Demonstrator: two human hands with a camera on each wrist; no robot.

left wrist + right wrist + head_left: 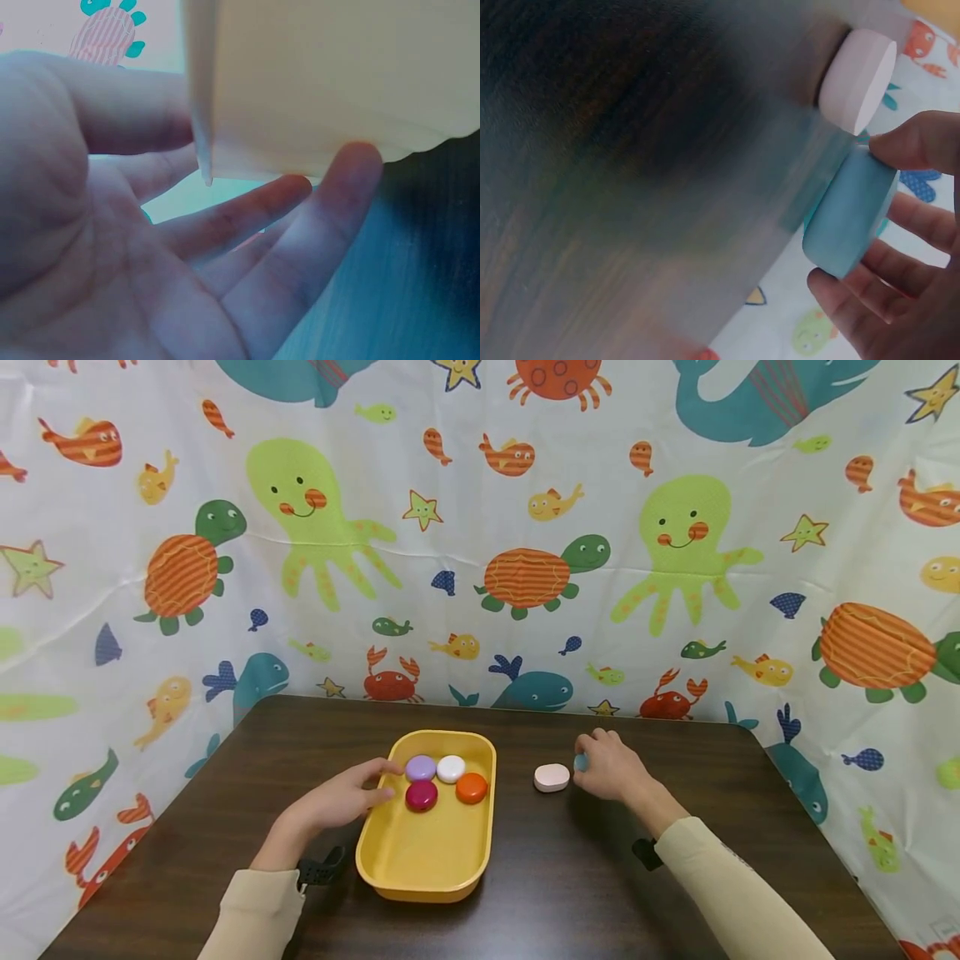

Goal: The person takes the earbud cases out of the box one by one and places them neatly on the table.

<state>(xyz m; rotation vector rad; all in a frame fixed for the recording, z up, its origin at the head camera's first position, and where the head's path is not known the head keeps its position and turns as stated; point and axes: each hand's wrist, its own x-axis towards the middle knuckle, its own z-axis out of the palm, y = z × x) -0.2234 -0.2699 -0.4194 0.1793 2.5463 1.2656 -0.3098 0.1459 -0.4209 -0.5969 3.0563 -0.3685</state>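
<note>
A yellow tray [427, 860] stands on the table, with smooth rounded pieces in its far half: a lavender one [421, 767], a white one [452, 769], a magenta one [422, 796] and an orange one [472, 787]. At its left wall my left hand [348, 795] grips the rim, some fingers over it and others against the outside. My right hand [611, 766] pinches a light blue rounded piece [851, 210] by its ends, between thumb and fingertips. Just left of it lies a pale pink oval piece [552, 777] on the table.
The dark brown table [555, 877] reaches back to a white curtain [465, 593] printed with sea animals, which also hangs along both sides. Dark straps [322, 867] circle my wrists below beige sleeves.
</note>
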